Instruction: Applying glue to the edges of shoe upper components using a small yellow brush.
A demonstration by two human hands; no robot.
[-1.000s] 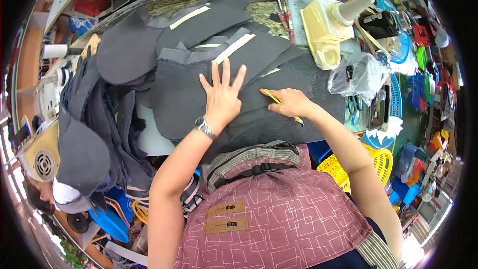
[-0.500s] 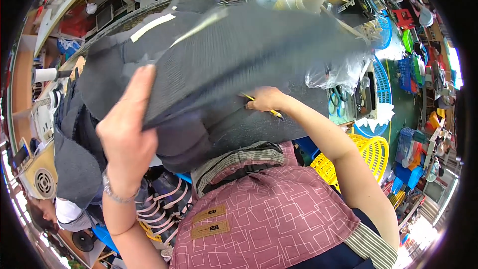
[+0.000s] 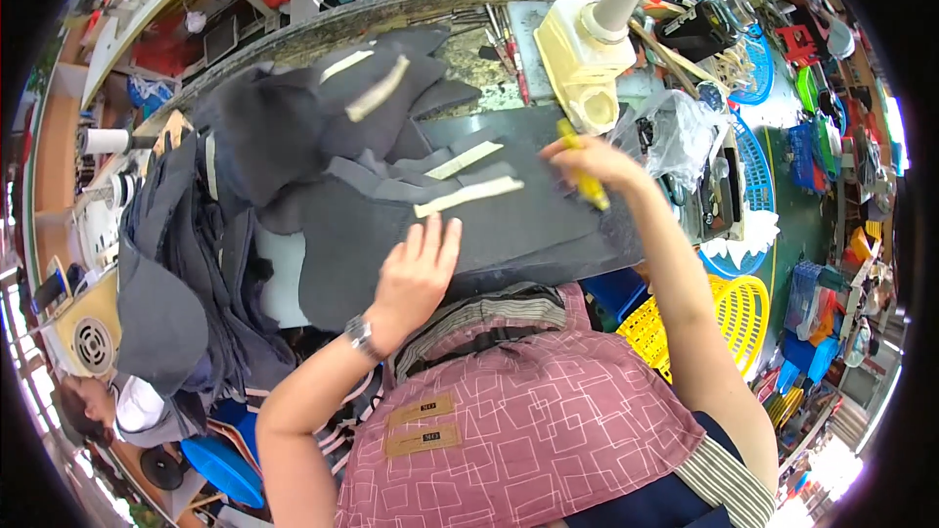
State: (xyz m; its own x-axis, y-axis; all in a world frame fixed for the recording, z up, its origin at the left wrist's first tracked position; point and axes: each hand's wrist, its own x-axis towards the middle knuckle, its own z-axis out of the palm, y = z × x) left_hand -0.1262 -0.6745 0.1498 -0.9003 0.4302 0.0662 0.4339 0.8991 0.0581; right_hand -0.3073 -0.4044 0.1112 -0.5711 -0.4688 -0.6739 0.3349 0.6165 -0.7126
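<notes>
A large dark grey fabric piece (image 3: 528,235) lies flat on the workbench in front of me. My left hand (image 3: 416,274) rests on its near part, fingers stretched out and holding nothing. Just beyond those fingertips are pale strips (image 3: 469,198) on narrow grey fabric. Over the right part of the piece, my right hand (image 3: 602,164) is closed on a slim yellow tool (image 3: 587,181); motion blurs it, so its kind is unclear. Bunched dark fabric (image 3: 269,132) lies at the far left of the bench, partly blurred.
A cream container with a cone-shaped top (image 3: 587,49) stands beyond my right hand. A clear plastic bag (image 3: 675,142) lies to its right. Dark fabric pieces (image 3: 181,264) hang at the left, near a seated person (image 3: 122,406). A yellow basket (image 3: 738,318) stands at the lower right.
The fabric my left hand held raised is down, with the bunched pile at far left. My left hand has let go and moved right onto the flat piece. My right hand moved right and away with the yellow tool.
</notes>
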